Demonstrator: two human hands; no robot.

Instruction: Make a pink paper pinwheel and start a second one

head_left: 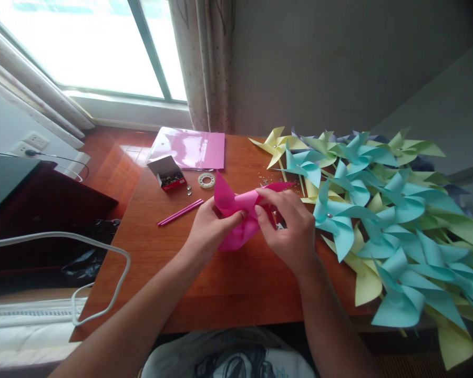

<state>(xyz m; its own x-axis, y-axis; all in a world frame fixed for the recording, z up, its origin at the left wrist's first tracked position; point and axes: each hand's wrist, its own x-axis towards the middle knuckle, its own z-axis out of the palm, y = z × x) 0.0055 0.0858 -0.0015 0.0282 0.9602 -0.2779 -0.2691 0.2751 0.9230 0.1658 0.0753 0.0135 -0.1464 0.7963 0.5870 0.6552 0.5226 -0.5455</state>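
Note:
Between my hands is a pink paper pinwheel [240, 202], its blades curled toward the middle, held above the wooden table. My left hand [216, 223] grips it from the left, with the thumb pressed near its centre. My right hand [287, 223] pinches the folded paper from the right, thumb and fingers close to the centre. Behind the right fingers a small red and silver item is partly hidden and I cannot make it out. Left of my hands lie pink sticks [180, 212], a roll of clear tape [206, 180] and an open small box [168, 174] of metal pieces.
Many finished blue pinwheels [341, 215] and yellow pinwheels [276, 147] are heaped along the right side. Pink paper sheets [215, 149] in a clear sleeve lie at the back of the table [197, 283]. A white cable [118, 249] crosses the left edge.

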